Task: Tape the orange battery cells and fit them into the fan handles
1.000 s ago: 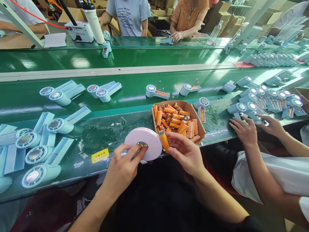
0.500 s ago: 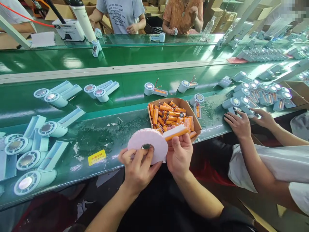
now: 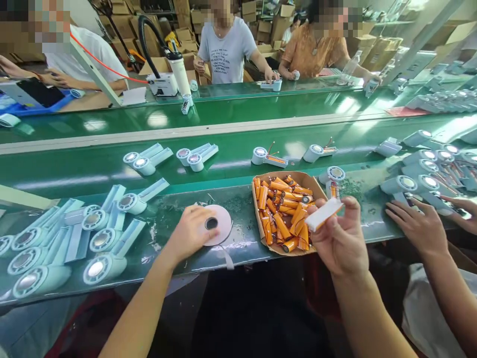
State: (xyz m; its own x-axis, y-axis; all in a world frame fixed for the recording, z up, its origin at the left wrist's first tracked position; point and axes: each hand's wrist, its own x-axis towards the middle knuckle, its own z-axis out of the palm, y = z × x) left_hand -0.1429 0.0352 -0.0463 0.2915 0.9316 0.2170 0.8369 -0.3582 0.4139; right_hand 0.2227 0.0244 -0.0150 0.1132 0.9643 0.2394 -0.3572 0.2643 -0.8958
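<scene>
My left hand [image 3: 188, 233] rests on a flat pink-white tape roll [image 3: 219, 226] lying on the green bench, fingers over its left side. My right hand [image 3: 341, 238] is raised to the right of a cardboard tray [image 3: 278, 248] full of orange batteries [image 3: 283, 209]. It grips one battery [image 3: 323, 214] whose upper face is covered with white tape, held level between thumb and fingers. A loose strip of tape [image 3: 227, 257] hangs from the roll over the bench edge.
Several light blue fan housings [image 3: 100, 238] lie at the left, more on the conveyor belt [image 3: 231, 149] and at the right [image 3: 421, 174]. A co-worker's hands [image 3: 417, 223] work at my right. Other people stand across the belt.
My left hand has laid the tape roll down flat on the bench. My right hand has drawn away to the right with the taped battery. The view has tilted upward.
</scene>
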